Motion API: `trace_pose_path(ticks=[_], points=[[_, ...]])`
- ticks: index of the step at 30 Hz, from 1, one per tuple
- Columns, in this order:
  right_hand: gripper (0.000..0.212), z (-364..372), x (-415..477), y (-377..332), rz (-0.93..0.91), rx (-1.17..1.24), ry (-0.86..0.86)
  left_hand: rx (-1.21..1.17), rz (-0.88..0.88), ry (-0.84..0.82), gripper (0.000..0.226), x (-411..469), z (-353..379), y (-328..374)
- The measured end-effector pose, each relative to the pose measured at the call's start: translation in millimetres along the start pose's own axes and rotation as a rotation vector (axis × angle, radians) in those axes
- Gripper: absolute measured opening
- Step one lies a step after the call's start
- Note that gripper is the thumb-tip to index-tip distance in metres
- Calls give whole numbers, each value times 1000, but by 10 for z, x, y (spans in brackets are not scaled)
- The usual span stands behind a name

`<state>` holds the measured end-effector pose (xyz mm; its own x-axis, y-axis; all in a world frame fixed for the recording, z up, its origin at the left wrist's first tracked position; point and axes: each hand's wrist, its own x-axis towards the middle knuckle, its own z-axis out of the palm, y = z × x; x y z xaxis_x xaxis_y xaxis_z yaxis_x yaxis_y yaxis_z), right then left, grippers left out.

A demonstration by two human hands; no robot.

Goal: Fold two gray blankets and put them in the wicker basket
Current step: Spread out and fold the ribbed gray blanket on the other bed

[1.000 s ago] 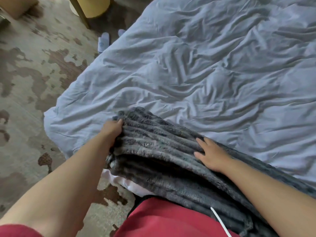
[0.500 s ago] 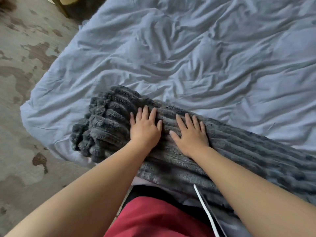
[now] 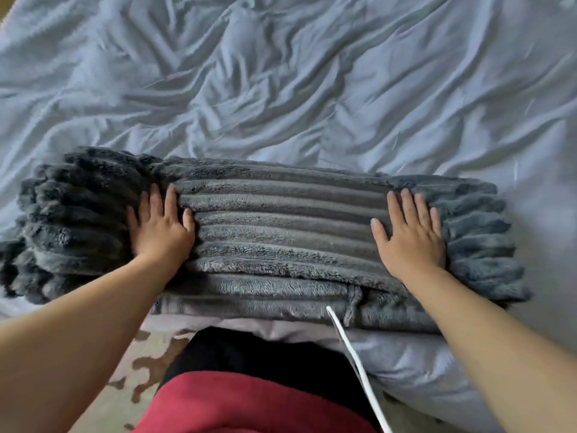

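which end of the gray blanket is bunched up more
The gray blanket is bunched more at the end beside the left hand, where it heaps into a dark, puffy mound. The end by the right hand lies flatter.

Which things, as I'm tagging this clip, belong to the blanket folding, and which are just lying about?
Job: gray blanket, left hand and right hand pressing flat on it.
Lying about: wrinkled blue bedcover, white cord, patterned carpet.
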<state>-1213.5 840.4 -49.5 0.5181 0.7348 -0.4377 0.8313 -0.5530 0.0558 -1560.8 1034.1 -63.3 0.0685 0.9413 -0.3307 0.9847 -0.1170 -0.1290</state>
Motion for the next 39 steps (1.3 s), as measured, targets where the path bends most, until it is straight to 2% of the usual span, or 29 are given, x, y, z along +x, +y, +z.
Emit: trace_pose_path(ticks=[4,6,8,12,14,16,19,26,30,33,37,39], points=[[68,107,-216,598,213,106,27,0,-203,-76,61,-154,-283,476],[74,161,-364,904,417,349,-33,-74,-236,-107,62,-327,-423,848],[76,213,-522,1149,604,708,-80,-93,-122,-171,66,-578,-473,1241],[49,171,-684,1308,614,1190,-134,-24,128,-233,75,-1148,-353,1860],[40,128,-659,1289,642,1494,-276,11,212,-242,76,-1391,-287,2009],[40,114,-658,1277,640,1618,-449,37,282,-253,74,-1562,-253,2033],[32,122,-681,1307,652,1689,-578,34,355,-297,74,-1672,-245,1945],[22,-47,-795,1279,588,1656,-671,-35,402,-442,78,-1617,-215,1785],[13,-301,-924,1162,455,1572,-545,-50,432,-468,78,-1619,-101,1747],[18,-576,-1049,940,335,1442,-416,-75,458,-507,78,-1606,-28,1709],[12,-974,-1166,366,206,1240,-297,-129,494,-542,70,-1534,-40,1632],[15,-1135,-1177,-3,189,1125,-240,-242,550,-568,69,-1472,-118,1512]])
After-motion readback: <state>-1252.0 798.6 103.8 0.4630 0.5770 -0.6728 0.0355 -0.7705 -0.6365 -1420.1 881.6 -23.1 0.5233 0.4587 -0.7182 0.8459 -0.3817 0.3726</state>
